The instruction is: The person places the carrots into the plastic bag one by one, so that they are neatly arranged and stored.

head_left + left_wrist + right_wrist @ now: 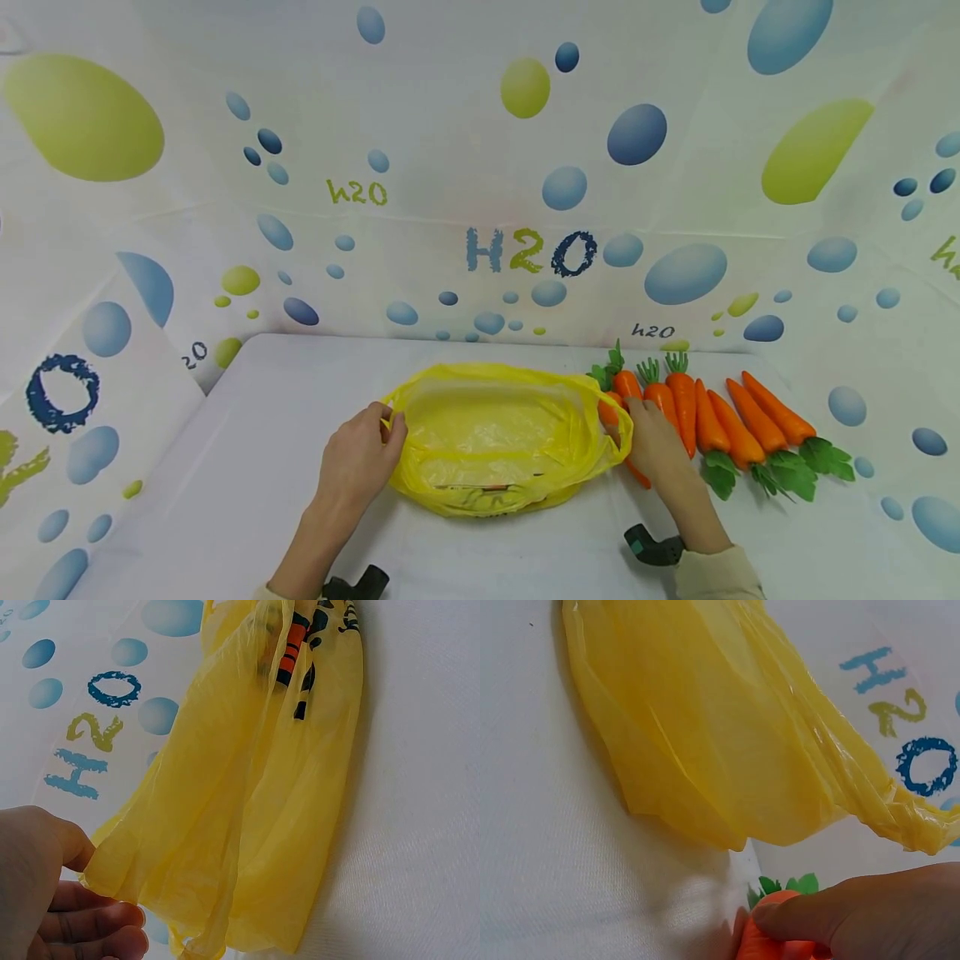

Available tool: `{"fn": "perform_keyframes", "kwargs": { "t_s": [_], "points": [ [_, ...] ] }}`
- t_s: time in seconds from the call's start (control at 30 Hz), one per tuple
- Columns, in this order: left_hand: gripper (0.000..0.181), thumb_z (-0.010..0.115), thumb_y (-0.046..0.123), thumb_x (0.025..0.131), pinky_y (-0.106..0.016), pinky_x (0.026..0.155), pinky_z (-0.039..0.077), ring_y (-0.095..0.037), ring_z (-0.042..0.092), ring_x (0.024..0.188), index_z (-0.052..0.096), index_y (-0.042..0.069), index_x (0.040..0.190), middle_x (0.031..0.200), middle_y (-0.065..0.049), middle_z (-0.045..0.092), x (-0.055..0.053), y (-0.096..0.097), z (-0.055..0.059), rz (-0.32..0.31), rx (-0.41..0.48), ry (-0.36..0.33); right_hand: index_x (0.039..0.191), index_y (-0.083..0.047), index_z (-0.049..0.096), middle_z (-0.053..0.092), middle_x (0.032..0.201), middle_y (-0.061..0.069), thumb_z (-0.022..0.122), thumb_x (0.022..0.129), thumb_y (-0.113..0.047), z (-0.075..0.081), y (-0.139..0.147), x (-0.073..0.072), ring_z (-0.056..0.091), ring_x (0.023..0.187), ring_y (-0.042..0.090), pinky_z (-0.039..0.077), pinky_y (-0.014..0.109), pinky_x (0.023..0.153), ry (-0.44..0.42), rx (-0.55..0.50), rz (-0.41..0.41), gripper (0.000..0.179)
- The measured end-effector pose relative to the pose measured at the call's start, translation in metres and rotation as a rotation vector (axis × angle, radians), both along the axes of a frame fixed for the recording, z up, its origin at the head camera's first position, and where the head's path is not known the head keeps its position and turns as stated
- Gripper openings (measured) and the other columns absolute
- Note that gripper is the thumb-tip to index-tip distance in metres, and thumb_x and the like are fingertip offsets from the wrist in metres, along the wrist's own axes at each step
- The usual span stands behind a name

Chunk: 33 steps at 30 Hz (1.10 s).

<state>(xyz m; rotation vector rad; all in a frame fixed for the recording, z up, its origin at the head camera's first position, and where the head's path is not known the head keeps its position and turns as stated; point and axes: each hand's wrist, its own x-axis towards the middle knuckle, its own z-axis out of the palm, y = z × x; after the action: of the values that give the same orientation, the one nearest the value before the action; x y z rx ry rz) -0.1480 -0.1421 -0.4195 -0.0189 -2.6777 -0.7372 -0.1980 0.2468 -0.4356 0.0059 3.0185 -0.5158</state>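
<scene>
A small staged tabletop set, like a recording booth; whether it stands in a home, lab or studio cannot be told. A creased white sheet (pixel 450 108) forms the backdrop at the far side and wraps round the left and right, printed with blue and green spots and "H2O" lettering (pixel 531 252). It encloses a plain white surface (pixel 277 408). Black devices (pixel 652 546) at a person's wrists also suggest a recording setup.

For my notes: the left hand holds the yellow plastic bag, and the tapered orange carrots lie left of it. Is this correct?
Not quite: the carrots lie right of the bag, as the head view shows. The left hand does hold the bag.
</scene>
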Motion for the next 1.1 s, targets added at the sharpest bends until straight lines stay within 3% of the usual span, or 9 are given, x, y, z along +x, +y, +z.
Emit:
{"fn": "perform_keyframes", "kwargs": {
  "t_s": [0.2,0.47,0.73,0.9,1.1],
  "points": [
    [0.019,0.062,0.021,0.094,-0.027,0.053,0.042,-0.015,0.046,0.055,0.065,0.002,0.092,0.069,-0.005,0.058,-0.001,0.001,-0.001,0.002,0.002,0.01,0.132,0.005,0.051,0.059,0.121,0.027,0.066,0.093,-0.045,0.0,-0.001,0.001,0.057,0.107,0.042,0.048,0.062,0.097,0.021,0.022,0.016,0.065],
    [0.018,0.063,0.019,0.094,-0.027,0.053,0.041,-0.015,0.045,0.053,0.065,0.001,0.089,0.067,-0.005,0.056,-0.003,0.002,-0.002,-0.008,0.0,0.034,0.109,-0.001,0.061,0.062,0.092,0.01,0.069,0.092,-0.037,-0.002,0.0,-0.001,0.055,0.084,0.026,0.055,0.051,0.089,0.052,-0.004,0.026,0.041],
    [0.019,0.063,0.019,0.094,-0.025,0.052,0.041,-0.014,0.044,0.053,0.065,0.001,0.09,0.066,-0.005,0.055,-0.003,0.001,-0.001,-0.007,-0.002,0.035,0.129,0.009,0.054,0.062,0.115,0.027,0.064,0.096,-0.036,0.003,0.004,-0.003,0.06,0.1,0.039,0.051,0.057,0.095,0.05,0.022,-0.011,0.057],
    [0.018,0.063,0.018,0.094,-0.026,0.052,0.041,-0.015,0.044,0.053,0.066,0.001,0.089,0.066,-0.005,0.056,-0.003,0.0,-0.002,-0.006,0.001,0.052,0.14,0.01,0.046,0.055,0.132,0.031,0.065,0.095,-0.026,0.014,0.007,-0.001,0.056,0.114,0.044,0.045,0.061,0.102,0.049,-0.003,-0.047,0.061],
    [0.019,0.063,0.018,0.094,-0.027,0.053,0.042,-0.015,0.045,0.053,0.066,0.0,0.09,0.066,-0.005,0.057,-0.003,0.0,-0.003,-0.002,0.003,0.054,0.141,0.011,0.044,0.054,0.134,0.033,0.063,0.097,-0.036,0.02,0.013,0.001,0.055,0.114,0.045,0.045,0.062,0.102,0.131,-0.005,-0.062,0.067]
  ]
}}
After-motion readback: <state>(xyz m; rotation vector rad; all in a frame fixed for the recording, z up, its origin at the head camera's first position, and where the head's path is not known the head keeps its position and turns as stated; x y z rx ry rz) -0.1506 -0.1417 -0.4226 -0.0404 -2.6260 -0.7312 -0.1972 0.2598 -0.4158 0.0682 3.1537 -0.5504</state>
